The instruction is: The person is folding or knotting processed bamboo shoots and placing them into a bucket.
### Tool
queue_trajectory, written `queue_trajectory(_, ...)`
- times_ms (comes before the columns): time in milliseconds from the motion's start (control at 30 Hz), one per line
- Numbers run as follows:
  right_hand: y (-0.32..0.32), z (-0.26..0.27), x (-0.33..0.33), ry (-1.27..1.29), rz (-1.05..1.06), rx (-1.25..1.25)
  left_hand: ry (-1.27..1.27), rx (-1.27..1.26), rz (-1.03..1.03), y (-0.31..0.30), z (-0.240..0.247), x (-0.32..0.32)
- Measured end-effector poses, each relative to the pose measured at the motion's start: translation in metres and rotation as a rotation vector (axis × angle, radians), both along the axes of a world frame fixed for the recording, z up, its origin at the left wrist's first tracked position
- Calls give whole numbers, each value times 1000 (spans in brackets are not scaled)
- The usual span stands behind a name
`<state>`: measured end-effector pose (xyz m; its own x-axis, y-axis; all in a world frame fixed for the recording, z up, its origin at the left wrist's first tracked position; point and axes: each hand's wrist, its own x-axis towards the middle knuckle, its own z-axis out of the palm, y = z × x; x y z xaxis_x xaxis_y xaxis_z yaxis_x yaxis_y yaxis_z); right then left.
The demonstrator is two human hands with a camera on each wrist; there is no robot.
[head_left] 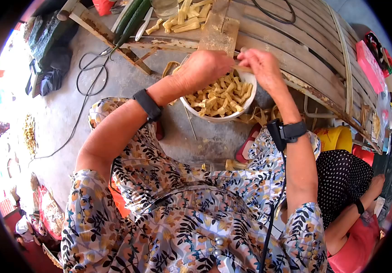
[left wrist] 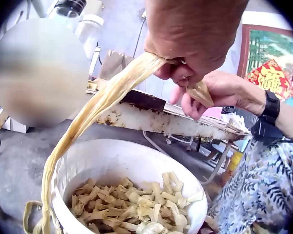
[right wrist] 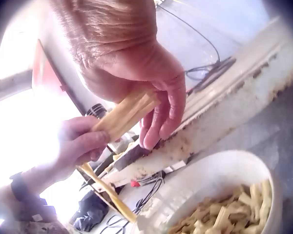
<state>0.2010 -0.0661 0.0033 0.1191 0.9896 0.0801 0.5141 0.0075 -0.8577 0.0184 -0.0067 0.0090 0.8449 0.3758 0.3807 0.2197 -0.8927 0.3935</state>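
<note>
beyond the white bucket (left wrist: 107, 158), a slatted bench (head_left: 323, 59) stands on grey floor (head_left: 118, 82). over the bucket, the left hand (head_left: 207, 66) pinches a yellow strip (left wrist: 112, 90); whether the right hand (head_left: 263, 73) grips it, i cannot tell. only the left wrist view shows a framed picture (left wrist: 263, 46).

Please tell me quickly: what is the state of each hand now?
Left hand: closed, holding a long, flat, pale-yellow, fibrous strip.
Right hand: fingers bent at the strip's short end; whether they grip it cannot be told.
</note>
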Motion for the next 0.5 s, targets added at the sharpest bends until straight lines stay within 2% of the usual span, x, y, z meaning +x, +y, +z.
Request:
queue_trajectory(100, -10, 1, -9, 72, 25, -491, 41, -52, -66, -4, 2, -4)
queue_trajectory(133, -12, -4, -9, -36, 64, -429, -19, -140, -72, -1, -1, -7)
queue_trajectory(233, -22, -9, -9, 190, 290, -567, 150, -644, -83, 14, 5, -22)
queue_trajectory(267, -26, -6, -10, 346, 478, -676, 112, -719, -125, 22, -2, -27)
queue_trajectory(333, -37, 12, -24, 743, 628, -521, 105, -913, -68, 24, 7, -31)
queue_trajectory(400, -35, 29, -32, 987, 663, -329, -5, -1107, -18, 22, 3, -28)
queue_trajectory(433, -30, 34, -32, 1032, 629, -223, -112, -1202, 5, 18, -7, -22)
queue_trajectory(467, -26, 34, -24, 1032, 527, -252, -128, -1335, -103, 15, -14, -18)
queue_trajectory(500, -20, 27, -22, 842, 470, -140, -143, -1464, -216, 10, -20, -15)
